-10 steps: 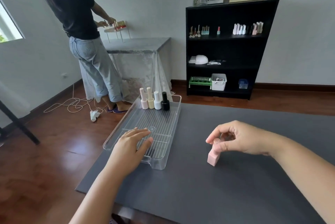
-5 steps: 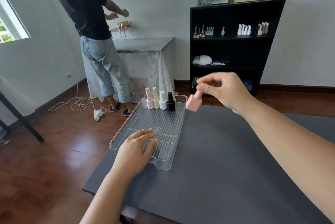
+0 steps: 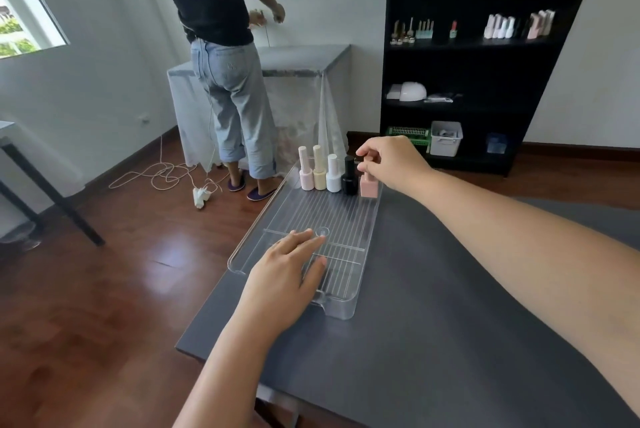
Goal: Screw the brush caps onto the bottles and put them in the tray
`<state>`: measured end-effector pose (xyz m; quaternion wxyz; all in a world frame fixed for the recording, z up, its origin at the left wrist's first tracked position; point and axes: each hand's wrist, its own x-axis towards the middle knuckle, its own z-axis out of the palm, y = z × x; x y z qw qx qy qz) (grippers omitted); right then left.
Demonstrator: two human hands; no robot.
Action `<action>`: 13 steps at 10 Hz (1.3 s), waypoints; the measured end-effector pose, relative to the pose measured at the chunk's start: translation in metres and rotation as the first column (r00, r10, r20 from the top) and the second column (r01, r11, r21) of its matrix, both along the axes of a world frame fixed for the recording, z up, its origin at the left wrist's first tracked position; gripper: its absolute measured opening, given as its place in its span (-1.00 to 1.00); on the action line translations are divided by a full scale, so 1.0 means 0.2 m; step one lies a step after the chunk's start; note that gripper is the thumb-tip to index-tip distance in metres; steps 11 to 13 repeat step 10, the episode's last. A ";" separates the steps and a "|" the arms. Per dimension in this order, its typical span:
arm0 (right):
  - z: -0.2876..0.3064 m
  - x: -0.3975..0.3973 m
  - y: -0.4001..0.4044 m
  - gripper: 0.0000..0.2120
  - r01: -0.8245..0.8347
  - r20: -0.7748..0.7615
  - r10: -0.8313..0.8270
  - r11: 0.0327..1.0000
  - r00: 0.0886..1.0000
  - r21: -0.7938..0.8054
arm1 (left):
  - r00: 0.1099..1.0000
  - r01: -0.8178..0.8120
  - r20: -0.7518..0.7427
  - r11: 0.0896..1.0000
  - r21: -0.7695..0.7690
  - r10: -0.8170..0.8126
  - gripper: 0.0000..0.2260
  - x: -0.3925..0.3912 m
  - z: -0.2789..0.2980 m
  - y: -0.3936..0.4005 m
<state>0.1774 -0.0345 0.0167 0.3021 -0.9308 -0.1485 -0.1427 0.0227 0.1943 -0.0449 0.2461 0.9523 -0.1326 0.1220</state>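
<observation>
A clear ribbed tray point(image 3: 360, 254) lies on the dark table. Along its far end stands a row of capped bottles: light pink point(image 3: 305, 175), cream point(image 3: 319, 174), white point(image 3: 333, 178) and black point(image 3: 349, 181). A square pink bottle point(image 3: 368, 187) stands at the right end of that row, inside the tray. My right hand point(image 3: 388, 157) is over it, fingers pinched on its cap, which the fingers hide. My left hand point(image 3: 287, 275) rests flat on the tray's near end, fingers spread, holding nothing.
The dark grey table point(image 3: 433, 341) spreads to the right of the tray. Another person point(image 3: 221, 57) stands with their back to me at a covered table point(image 3: 298, 81). A black shelf point(image 3: 485, 64) with small bottles stands behind. A cable point(image 3: 166, 174) lies on the wooden floor.
My right hand lifted the square pink bottle off the table, carried it left and away, and set it down in the tray beside the black bottle. My left hand stayed on the tray.
</observation>
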 end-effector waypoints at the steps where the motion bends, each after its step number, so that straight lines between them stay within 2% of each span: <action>1: -0.04 0.03 -0.01 -0.75 0.027 0.014 -0.027 1.000 1.000 0.009 | 1.000 0.001 0.008 1.000 0.009 -0.001 -0.68 -0.01 0.00 0.00; 5: -0.09 0.10 0.01 -0.86 0.077 0.056 -0.080 0.996 0.995 0.040 | 1.000 -0.011 0.017 1.000 0.011 0.011 -0.69 -0.01 0.01 -0.01; 7: -0.09 0.09 0.02 -0.81 0.065 0.057 -0.068 0.997 0.996 0.049 | 1.000 -0.002 0.016 1.000 0.018 0.001 -0.69 -0.01 0.01 -0.01; 8: -0.08 0.06 0.02 -0.67 0.046 0.028 -0.049 0.996 0.998 0.071 | 1.000 0.003 0.010 1.000 0.017 -0.003 -0.69 -0.01 0.02 -0.01; 9: -0.08 0.01 0.00 -0.63 0.051 0.069 -0.058 0.994 0.996 0.098 | 1.000 -0.005 0.022 1.000 0.012 0.005 -0.69 -0.02 0.01 -0.01; 10: -0.10 -0.07 -0.03 -0.71 0.023 0.167 -0.056 0.981 0.984 0.194 | 0.999 -0.032 0.036 0.999 0.022 0.031 -0.69 -0.03 0.02 -0.01; 13: -0.10 -0.07 -0.03 -0.71 0.023 0.167 -0.056 0.981 0.984 0.194 | 0.999 -0.032 0.036 0.999 0.022 0.031 -0.69 -0.03 0.02 -0.01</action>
